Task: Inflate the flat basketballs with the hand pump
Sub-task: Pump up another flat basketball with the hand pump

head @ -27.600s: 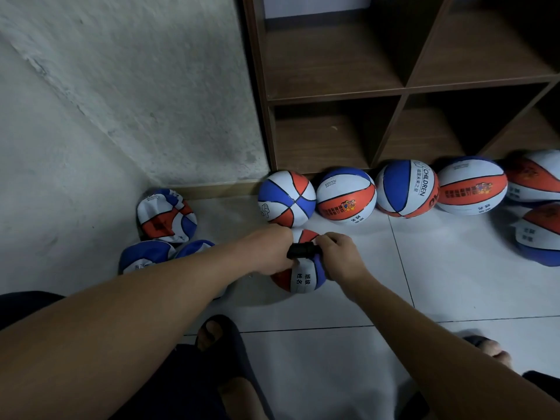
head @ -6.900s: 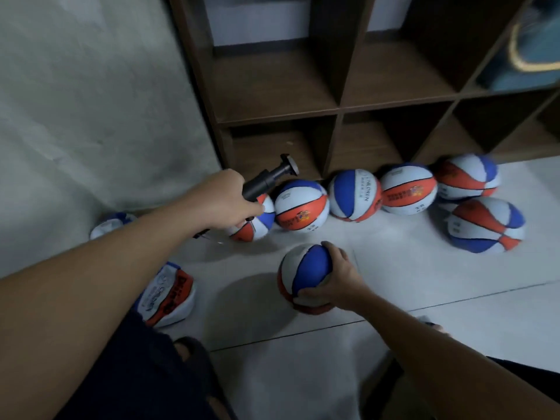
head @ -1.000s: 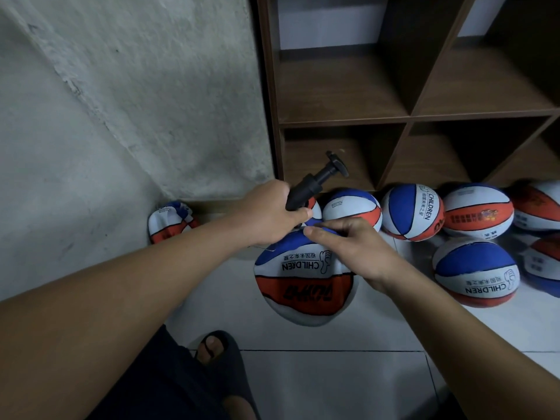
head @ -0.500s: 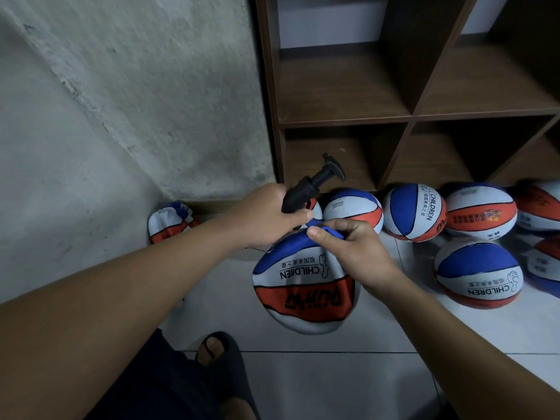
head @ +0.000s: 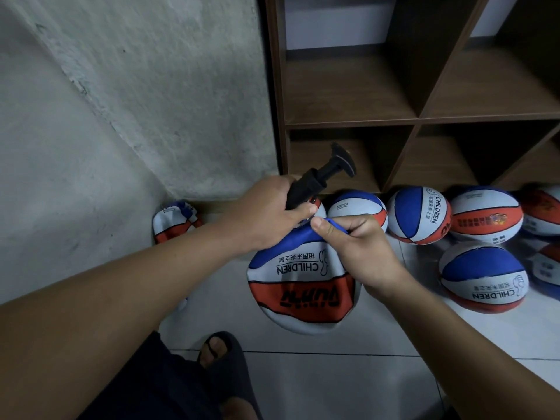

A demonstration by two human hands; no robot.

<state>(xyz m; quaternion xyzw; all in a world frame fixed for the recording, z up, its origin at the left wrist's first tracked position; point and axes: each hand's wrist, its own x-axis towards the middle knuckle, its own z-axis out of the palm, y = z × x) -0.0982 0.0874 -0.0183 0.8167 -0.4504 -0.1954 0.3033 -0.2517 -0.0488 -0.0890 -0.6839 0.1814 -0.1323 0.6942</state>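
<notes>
A flat, crumpled basketball in blue, white and orange hangs above the floor in front of me. My right hand pinches a fold of its blue top edge. My left hand grips the barrel of the black hand pump, whose T-handle points up and to the right. The pump's lower end sits at the ball's top edge, hidden behind my left hand. Another flat ball lies against the wall at the left.
Several inflated balls line the foot of a dark wooden cubby shelf, among them one behind my hands and one on the floor tiles at the right. A rough grey wall stands left. My sandalled foot is below.
The flat ball has sagged a little lower and my right hand has tightened its pinch on the blue top edge. The pump in my left hand has barely moved.
</notes>
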